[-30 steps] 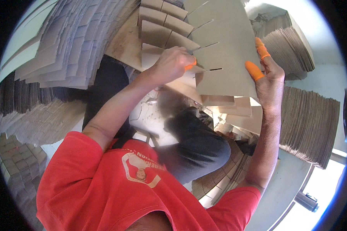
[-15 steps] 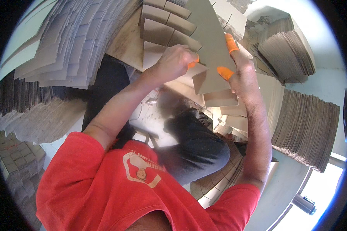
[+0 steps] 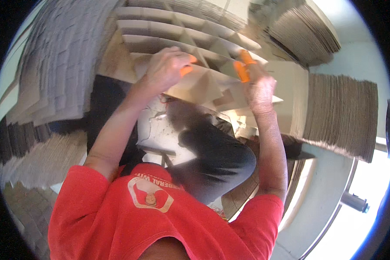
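A cardboard divider grid (image 3: 160, 42), made of long slotted strips crossed by short ones, stands on a board in front of me. My left hand (image 3: 168, 68) is closed at its near strip, with orange covers on the fingertips. Toward the grid's right end, my right hand (image 3: 259, 84) pinches the cardboard between thumb and finger, also in orange covers. The nearest long strip (image 3: 208, 80) runs between both hands. Motion blurs the cardboard, and the exact contact under the left fingers is hidden.
Tall stacks of cardboard sheets (image 3: 65, 56) rise at the left. More cardboard stacks stand at the right (image 3: 342, 112) and far right (image 3: 305, 32). My dark-trousered leg (image 3: 221, 160) is bent below the board. A bright opening lies at the lower right.
A broad cardboard strip held upright across the grid is now down among the others, and the grid looks spread into open cells. Both hands have moved left in the view.
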`<control>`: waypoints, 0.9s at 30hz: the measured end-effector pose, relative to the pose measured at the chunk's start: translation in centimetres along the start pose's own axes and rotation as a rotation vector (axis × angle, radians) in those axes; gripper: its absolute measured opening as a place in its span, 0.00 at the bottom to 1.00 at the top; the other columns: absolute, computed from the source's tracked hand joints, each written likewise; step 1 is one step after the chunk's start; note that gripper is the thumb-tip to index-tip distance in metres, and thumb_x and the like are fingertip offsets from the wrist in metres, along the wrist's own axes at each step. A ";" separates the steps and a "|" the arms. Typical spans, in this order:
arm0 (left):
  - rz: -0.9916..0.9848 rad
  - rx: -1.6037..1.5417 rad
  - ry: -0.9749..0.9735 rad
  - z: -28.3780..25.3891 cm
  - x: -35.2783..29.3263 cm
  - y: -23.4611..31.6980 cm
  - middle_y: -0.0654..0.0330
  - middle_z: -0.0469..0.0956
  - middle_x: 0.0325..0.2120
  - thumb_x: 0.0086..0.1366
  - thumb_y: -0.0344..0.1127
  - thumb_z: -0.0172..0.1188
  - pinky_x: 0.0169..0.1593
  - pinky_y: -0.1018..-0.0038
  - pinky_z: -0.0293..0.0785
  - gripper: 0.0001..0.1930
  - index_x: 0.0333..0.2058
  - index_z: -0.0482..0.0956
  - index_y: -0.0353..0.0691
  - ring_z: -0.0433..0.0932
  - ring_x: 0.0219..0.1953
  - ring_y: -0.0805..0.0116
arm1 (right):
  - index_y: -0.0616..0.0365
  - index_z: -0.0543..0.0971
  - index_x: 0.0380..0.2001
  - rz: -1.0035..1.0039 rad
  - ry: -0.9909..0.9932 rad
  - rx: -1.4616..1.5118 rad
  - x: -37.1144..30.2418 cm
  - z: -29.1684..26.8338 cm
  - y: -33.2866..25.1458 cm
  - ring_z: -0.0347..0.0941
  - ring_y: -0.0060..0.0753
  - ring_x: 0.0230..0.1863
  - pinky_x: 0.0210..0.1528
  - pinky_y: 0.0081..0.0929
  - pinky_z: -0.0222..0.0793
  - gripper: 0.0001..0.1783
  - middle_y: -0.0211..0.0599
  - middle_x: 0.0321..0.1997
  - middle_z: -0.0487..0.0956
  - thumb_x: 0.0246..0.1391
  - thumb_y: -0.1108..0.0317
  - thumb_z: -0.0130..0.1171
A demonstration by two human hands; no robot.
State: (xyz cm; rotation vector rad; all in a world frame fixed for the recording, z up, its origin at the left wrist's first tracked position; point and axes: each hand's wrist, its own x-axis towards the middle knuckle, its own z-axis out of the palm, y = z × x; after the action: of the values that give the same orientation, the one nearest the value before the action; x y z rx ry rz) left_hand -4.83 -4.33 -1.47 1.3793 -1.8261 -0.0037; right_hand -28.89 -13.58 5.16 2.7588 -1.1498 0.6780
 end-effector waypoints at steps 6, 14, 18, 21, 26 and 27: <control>-0.032 0.085 0.035 -3.7 -0.9 0.7 0.55 0.80 0.42 0.49 0.33 0.71 0.52 0.64 0.71 0.26 0.50 0.79 0.41 0.76 0.45 0.56 | 0.53 0.74 0.55 0.595 -0.071 -0.761 -11.1 -2.6 15.5 0.68 0.53 0.55 0.51 0.46 0.69 0.29 0.47 0.56 0.73 0.51 0.54 0.64; -0.199 0.156 0.036 -4.6 -2.7 -1.1 0.55 0.80 0.37 0.50 0.34 0.72 0.51 0.63 0.70 0.23 0.48 0.81 0.41 0.75 0.45 0.57 | 0.60 0.76 0.43 0.792 0.050 -0.429 -16.5 -3.5 22.4 0.77 0.55 0.42 0.43 0.46 0.71 0.26 0.52 0.38 0.80 0.45 0.56 0.70; -0.266 0.087 0.067 -4.4 -2.8 -1.6 0.56 0.80 0.36 0.51 0.34 0.72 0.51 0.63 0.70 0.22 0.46 0.82 0.40 0.76 0.43 0.57 | 0.59 0.77 0.39 0.868 0.196 -0.399 -16.1 -4.1 23.3 0.76 0.59 0.37 0.41 0.49 0.70 0.24 0.52 0.31 0.81 0.46 0.53 0.70; -0.256 0.071 0.086 -4.3 -2.6 -2.0 0.56 0.80 0.34 0.50 0.34 0.72 0.50 0.64 0.70 0.20 0.44 0.83 0.41 0.76 0.41 0.58 | 0.60 0.77 0.38 0.925 0.167 -0.437 -14.3 -5.3 22.5 0.75 0.56 0.32 0.37 0.48 0.70 0.25 0.51 0.28 0.80 0.47 0.50 0.70; -0.378 -0.244 0.164 -3.8 -4.1 -3.5 0.56 0.80 0.30 0.50 0.32 0.72 0.44 0.67 0.72 0.15 0.39 0.85 0.42 0.76 0.37 0.59 | 0.61 0.80 0.42 0.323 0.697 -0.547 -6.4 -10.8 15.3 0.76 0.28 0.22 0.22 0.27 0.73 0.18 0.41 0.29 0.83 0.53 0.61 0.69; -0.362 -0.231 0.160 -3.9 -4.4 -3.8 0.56 0.79 0.29 0.50 0.31 0.71 0.43 0.67 0.73 0.14 0.38 0.85 0.42 0.76 0.36 0.59 | 0.63 0.80 0.46 0.171 0.768 -0.553 -4.1 -11.9 12.5 0.76 0.24 0.22 0.22 0.23 0.74 0.20 0.38 0.31 0.84 0.53 0.65 0.69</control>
State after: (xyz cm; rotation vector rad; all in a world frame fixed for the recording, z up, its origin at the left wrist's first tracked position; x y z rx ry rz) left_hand 0.79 -0.56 -3.23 1.4782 -1.3795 -0.2768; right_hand -44.45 -17.00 12.92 1.7123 -1.1447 1.0958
